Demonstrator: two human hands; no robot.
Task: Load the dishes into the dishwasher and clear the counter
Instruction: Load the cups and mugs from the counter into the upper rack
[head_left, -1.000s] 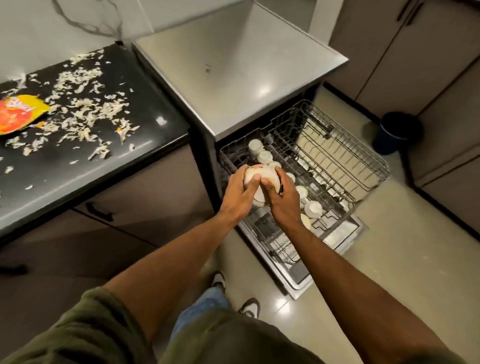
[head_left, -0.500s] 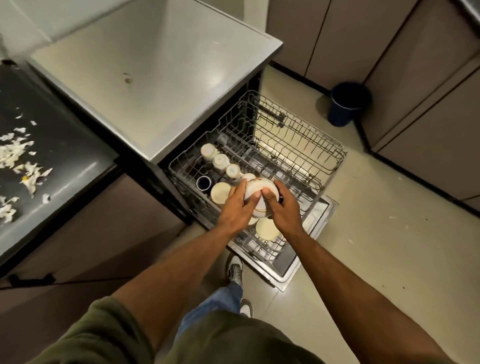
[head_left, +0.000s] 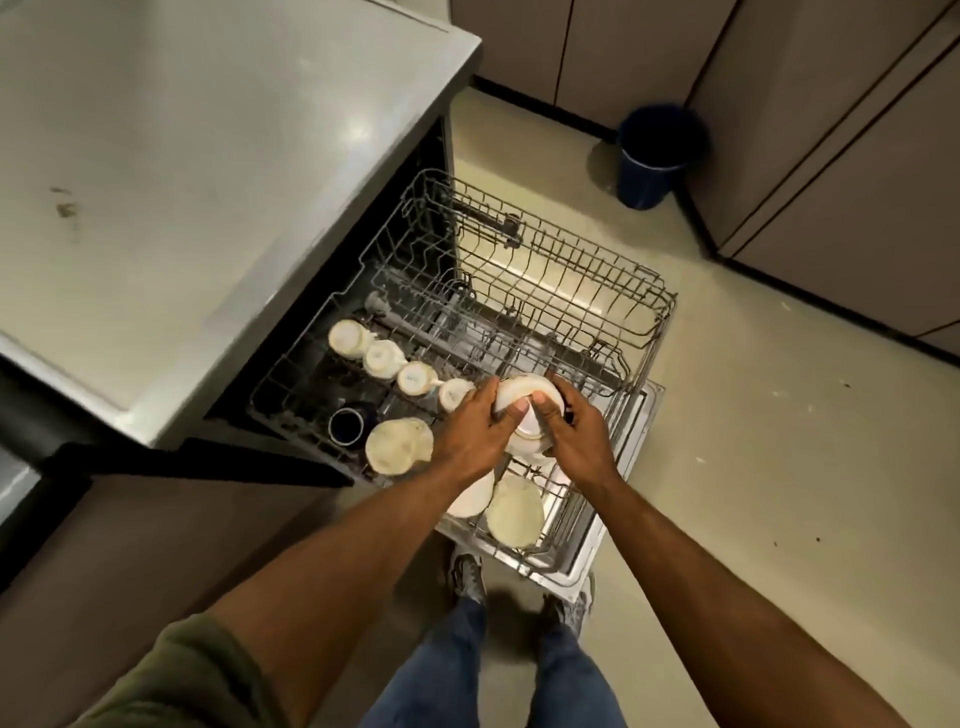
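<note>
Where the two hands meet, a little right of the frame's middle, they hold a white round ceramic bowl (head_left: 527, 397) turned bottom-up over the front half of the grey wire dishwasher rack (head_left: 649, 332). The left hand (head_left: 475, 431) curls around its left side with the thumb pressed on its near face, and the right hand (head_left: 574, 434) curls around its right side, thumb beside the other thumb. Whether the bowl touches the rack wires cannot be told.

Just under the hands, at the rack's near edge, two cream round plates or bowls (head_left: 514, 512) stand tilted between the tines. Left of the hands a row of four small white upturned cups (head_left: 382, 358) runs diagonally from upper left toward the held bowl. Below that row sit a dark blue cup (head_left: 347, 426), mouth up, and a larger cream upturned bowl (head_left: 399, 446) just beside it. The rack's far and right portions hold only bare wires, with the open dishwasher door (head_left: 618, 535) showing below.

A grey smooth bench (head_left: 208, 156) tops the dishwasher and fills the upper left of the frame. On the beige floor (head_left: 753, 467) at upper right stands a dark blue round bin (head_left: 655, 156), near the brown cabinet doors (head_left: 831, 182). At the bottom, blue jeans (head_left: 462, 670) and two shoes (head_left: 467, 577) are visible.
</note>
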